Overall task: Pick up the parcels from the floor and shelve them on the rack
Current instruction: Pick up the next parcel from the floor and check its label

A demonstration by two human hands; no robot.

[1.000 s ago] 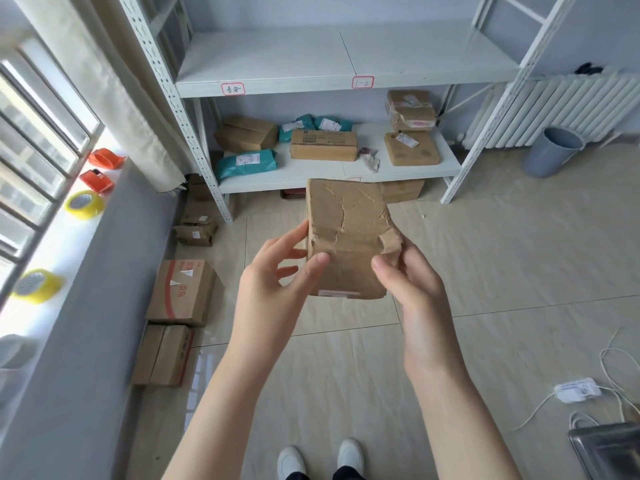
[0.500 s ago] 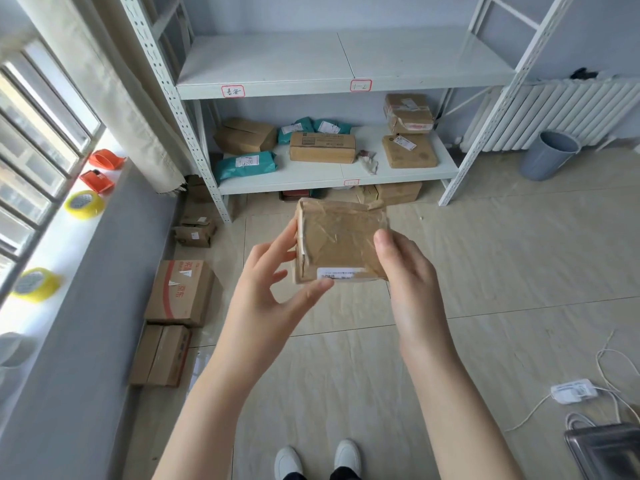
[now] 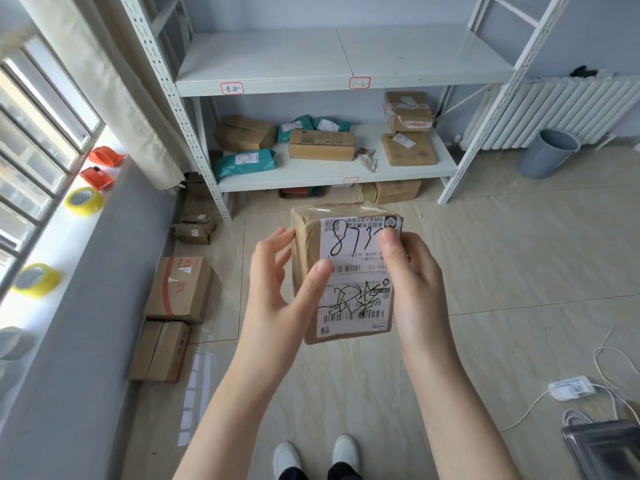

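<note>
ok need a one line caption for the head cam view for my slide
Both hands, left hand and right hand, hold a taped brown parcel label-up before the white rack.

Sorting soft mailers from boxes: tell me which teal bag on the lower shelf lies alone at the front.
The teal bag at the shelf's front left corner; the other two teal bags lie together at the back, behind the long box.

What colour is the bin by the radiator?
Grey-blue bin, best seen in the head view.
</note>
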